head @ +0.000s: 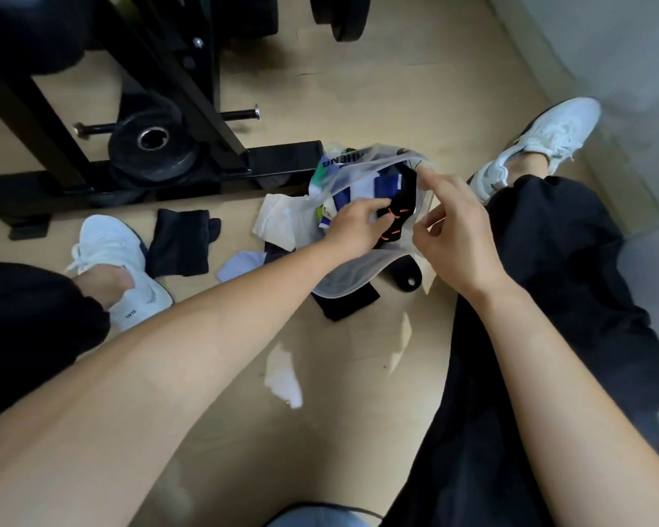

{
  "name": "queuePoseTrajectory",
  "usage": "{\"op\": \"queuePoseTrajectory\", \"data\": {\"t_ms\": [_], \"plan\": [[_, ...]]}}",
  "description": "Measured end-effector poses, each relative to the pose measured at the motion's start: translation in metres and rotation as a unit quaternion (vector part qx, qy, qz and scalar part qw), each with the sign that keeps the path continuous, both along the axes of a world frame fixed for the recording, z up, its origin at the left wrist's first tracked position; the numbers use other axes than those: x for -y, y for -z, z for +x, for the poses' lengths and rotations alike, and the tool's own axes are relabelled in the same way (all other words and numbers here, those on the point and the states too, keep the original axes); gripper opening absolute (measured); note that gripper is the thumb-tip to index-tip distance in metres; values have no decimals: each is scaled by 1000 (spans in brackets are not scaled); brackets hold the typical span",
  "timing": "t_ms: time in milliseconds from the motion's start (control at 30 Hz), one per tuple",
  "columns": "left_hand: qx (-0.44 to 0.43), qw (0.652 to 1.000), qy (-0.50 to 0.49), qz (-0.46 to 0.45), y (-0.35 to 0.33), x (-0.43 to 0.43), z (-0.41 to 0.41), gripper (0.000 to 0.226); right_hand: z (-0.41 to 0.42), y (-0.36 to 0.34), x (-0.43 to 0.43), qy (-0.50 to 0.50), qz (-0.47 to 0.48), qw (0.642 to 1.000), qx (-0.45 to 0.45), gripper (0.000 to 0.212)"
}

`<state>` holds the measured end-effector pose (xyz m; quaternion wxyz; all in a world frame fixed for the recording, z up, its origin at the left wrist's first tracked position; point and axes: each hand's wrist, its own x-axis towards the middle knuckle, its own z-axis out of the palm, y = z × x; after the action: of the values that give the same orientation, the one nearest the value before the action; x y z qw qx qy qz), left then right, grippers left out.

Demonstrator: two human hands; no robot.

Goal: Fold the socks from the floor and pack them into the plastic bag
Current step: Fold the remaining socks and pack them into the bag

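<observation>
Black sock (394,222) and left hand (358,222): the hand reaches into the bag's mouth, fingers curled over the sock, which has orange stitching and lies on top of the pile inside
Right hand (453,230): thumb and bent fingers pinch the bag's right rim and hold the mouth wide, while the index finger points straight out toward the far rim
Plastic bag (343,275): translucent white with printed lettering on the far side, lying on the floor between the person's legs, mouth facing up
Folded socks (387,184): blue, white and green pieces packed in the bag beside the black one
Cream sock (278,218): on the floor, touching the bag's left side
Pale sock (240,264): just left of the bag, near the left forearm
Dark socks (179,245): flat stack further left, beside the left shoe
Flat black sock (347,302): partly under the bag's near edge
White sneakers (118,268): one on each foot, on either side of the bag
Floor (358,89): light wood
Weight rack (149,108): black frame at the far left, a weight plate (153,146) on its peg
</observation>
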<state>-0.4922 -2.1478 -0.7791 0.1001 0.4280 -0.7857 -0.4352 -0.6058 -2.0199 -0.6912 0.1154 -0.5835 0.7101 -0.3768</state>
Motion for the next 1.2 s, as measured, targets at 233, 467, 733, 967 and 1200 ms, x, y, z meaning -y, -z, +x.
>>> {"op": "queuePoseTrajectory", "data": {"t_ms": [233,467,733,967,1200], "plan": [[-89,994,4,-56,-17,-65,104,16,19,-1,-8,26,11,1000,-13,47],[78,984,-39,-155,19,-41,202,8,59,-4,-16,7,-15,997,-72,31],[328,940,-6,-94,96,6,222,61,97,41,-20,-204,152,962,-97,43],[314,932,44,-176,115,2,241,21,111,66,-17,-251,226,940,-42,41],[197,976,92,33,26,3,235,5,122,70,-16,-186,282,931,140,48]]}}
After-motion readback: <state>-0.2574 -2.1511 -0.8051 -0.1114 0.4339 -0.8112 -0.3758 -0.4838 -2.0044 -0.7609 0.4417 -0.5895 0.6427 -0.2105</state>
